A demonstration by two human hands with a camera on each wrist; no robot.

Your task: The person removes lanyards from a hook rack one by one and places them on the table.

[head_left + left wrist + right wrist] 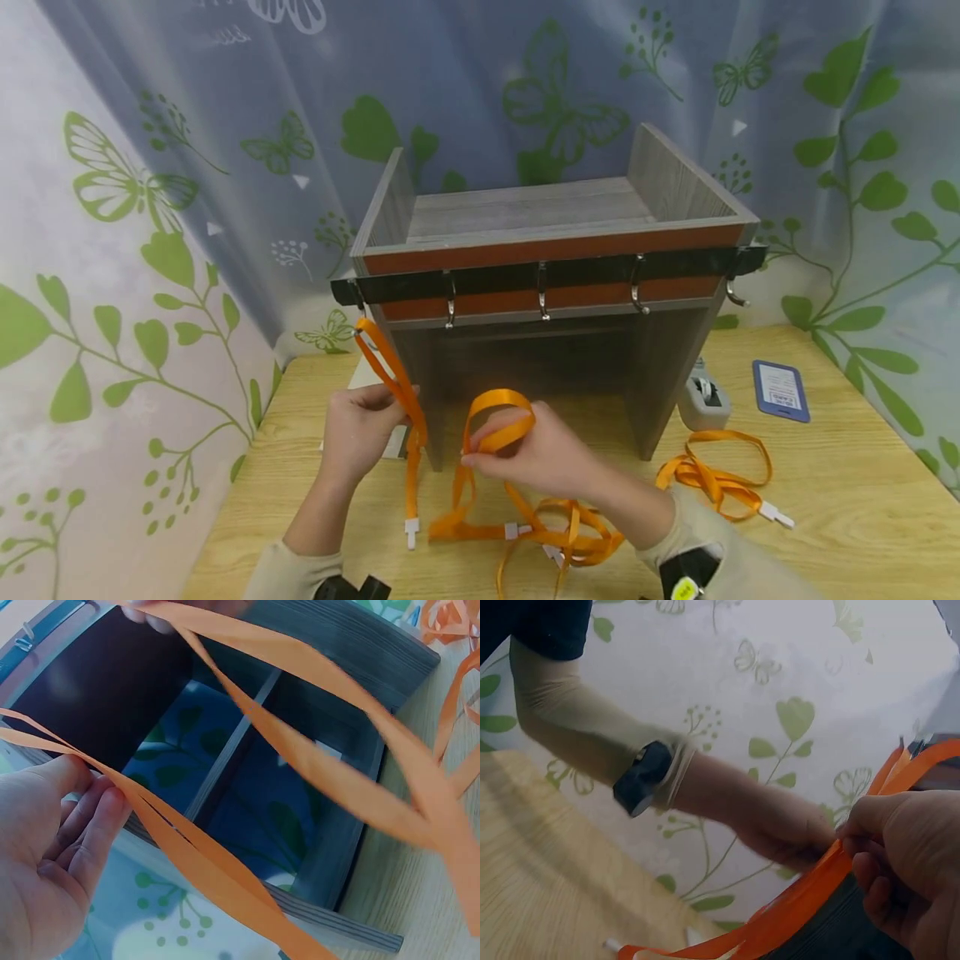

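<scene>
An orange lanyard [403, 392] hangs by its loop from the leftmost hook of the rack, its white clip [412, 532] dangling below. My left hand [363, 429] pinches the doubled strap [161, 829] of this lanyard beneath the hook. In front of the rack's opening, my right hand [536, 450] holds a second orange lanyard [491, 398] between thumb and fingers, the upper end standing as a loop. Its strap runs down toward the tangled lanyards [592, 546] on the table. In the right wrist view, my right hand [919, 855] partly hides the strap.
A grey wooden rack [517, 208] bears a black rail [495, 279] with several metal hooks. To its right lie a blue badge holder [782, 390], a grey-white device [703, 400] and another orange lanyard [712, 475]. A white item [365, 377] is partly hidden behind my left hand.
</scene>
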